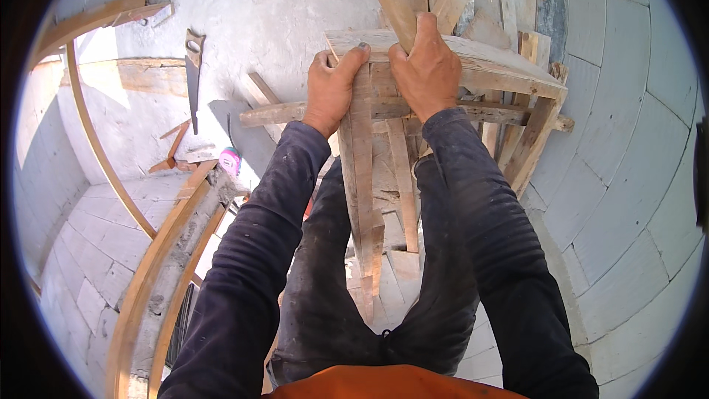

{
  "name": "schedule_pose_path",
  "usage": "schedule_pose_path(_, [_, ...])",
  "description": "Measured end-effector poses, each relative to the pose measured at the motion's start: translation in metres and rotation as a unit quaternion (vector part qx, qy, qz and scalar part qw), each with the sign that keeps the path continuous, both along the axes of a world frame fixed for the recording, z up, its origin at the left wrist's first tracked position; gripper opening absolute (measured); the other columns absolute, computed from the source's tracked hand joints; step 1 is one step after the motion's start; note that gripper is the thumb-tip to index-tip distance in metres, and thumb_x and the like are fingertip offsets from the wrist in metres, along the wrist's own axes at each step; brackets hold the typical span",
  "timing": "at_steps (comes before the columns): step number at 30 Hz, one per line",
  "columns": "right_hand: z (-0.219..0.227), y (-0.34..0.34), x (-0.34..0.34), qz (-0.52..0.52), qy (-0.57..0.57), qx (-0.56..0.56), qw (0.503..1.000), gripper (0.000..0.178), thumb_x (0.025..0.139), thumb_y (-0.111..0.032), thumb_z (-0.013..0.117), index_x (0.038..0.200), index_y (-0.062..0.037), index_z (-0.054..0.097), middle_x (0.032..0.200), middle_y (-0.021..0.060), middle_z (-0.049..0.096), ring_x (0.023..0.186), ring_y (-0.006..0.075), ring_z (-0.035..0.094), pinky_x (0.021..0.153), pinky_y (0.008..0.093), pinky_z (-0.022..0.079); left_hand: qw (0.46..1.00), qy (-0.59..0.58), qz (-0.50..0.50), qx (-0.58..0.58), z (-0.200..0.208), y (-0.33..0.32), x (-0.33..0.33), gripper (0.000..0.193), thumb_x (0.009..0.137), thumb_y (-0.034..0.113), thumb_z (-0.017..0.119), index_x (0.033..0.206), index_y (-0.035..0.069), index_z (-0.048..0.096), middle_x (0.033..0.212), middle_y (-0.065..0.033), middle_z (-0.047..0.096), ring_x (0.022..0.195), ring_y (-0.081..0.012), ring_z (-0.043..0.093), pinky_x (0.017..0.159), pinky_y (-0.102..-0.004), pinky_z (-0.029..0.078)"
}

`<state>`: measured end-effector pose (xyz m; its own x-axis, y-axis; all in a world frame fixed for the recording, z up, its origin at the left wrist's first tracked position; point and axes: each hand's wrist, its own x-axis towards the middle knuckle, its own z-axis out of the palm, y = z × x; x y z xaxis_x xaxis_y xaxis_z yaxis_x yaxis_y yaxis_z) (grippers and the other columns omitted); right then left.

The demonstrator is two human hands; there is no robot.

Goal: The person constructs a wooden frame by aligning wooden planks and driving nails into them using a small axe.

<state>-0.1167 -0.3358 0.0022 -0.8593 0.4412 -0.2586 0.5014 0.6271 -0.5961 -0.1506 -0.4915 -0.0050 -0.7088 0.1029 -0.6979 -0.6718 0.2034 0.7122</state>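
A rough wooden sawhorse [509,66] stands in front of me, with a plank top, splayed legs and a crosspiece. My left hand [331,90] is closed around the left end of its top, where an upright board [360,170] meets the plank. The thumb lies along the top edge. Just to the right, my right hand [427,66] is closed around the wooden handle of a hammer [389,1]. Its dark metal head is partly cut off at the top edge of the view, so its exact shape is unclear. My right knuckles are close to the plank.
To the left, a handsaw [193,77] and a pink tape measure [230,161] lie on the concrete floor near wood scraps [173,148]. Timber formwork [159,281] runs along the lower left. A pale block wall [620,133] rises on the right. Loose boards [509,22] lie behind the sawhorse.
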Motion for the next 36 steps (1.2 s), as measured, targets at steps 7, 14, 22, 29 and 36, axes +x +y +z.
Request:
schedule_pose_path(7, [0.003,0.008,0.003,0.006,0.038,0.005,0.999,0.048,0.086,-0.018,0.07,0.127,-0.0028,0.052,0.104,0.026,0.072,0.097,0.0466,0.07,0.085,0.0551,0.054,1.0,-0.025,-0.015,0.007,0.006,0.004,0.001,0.072,0.088,0.053,0.076,0.123,-0.007,0.061,0.109,-0.0125,0.068,0.101,-0.0194,0.064,0.093,-0.0324,0.05])
schedule_pose_path(14, [0.063,0.053,0.059,-0.016,-0.038,-0.031,0.999,0.046,0.085,-0.015,0.068,0.127,-0.0025,0.054,0.1,0.0267,0.071,0.095,0.0492,0.069,0.084,0.0538,0.053,0.999,0.018,-0.029,-0.034,-0.005,-0.008,-0.002,0.074,0.087,0.055,0.076,0.122,-0.008,0.061,0.11,-0.0156,0.069,0.101,-0.0201,0.065,0.092,-0.0329,0.051])
schedule_pose_path(22, [0.009,0.011,0.161,0.019,-0.024,0.01,0.999,0.045,0.083,-0.009,0.073,0.124,-0.0045,0.057,0.102,0.0222,0.07,0.097,0.0448,0.069,0.083,0.0506,0.055,0.999,0.021,-0.024,-0.022,-0.007,-0.001,0.0,0.068,0.086,0.05,0.078,0.118,-0.008,0.063,0.109,-0.0152,0.07,0.097,-0.0198,0.066,0.089,-0.0326,0.052])
schedule_pose_path(29, [-0.006,0.001,0.167,0.017,0.012,0.012,1.0,0.046,0.084,-0.01,0.075,0.126,-0.0047,0.058,0.109,0.0207,0.069,0.099,0.0425,0.07,0.083,0.0483,0.056,0.999,-0.008,-0.033,-0.012,-0.002,-0.003,-0.004,0.072,0.087,0.052,0.075,0.125,-0.009,0.061,0.114,-0.0171,0.068,0.103,-0.0215,0.065,0.093,-0.0334,0.05])
schedule_pose_path(36, [0.02,0.001,0.141,-0.041,-0.013,-0.062,0.997,0.045,0.085,-0.011,0.074,0.126,-0.0039,0.057,0.103,0.025,0.072,0.094,0.0467,0.071,0.079,0.0484,0.056,0.999,-0.013,0.031,0.025,-0.009,0.0,0.001,0.068,0.096,0.051,0.067,0.126,-0.01,0.057,0.121,-0.0196,0.064,0.114,-0.0245,0.06,0.104,-0.0366,0.045])
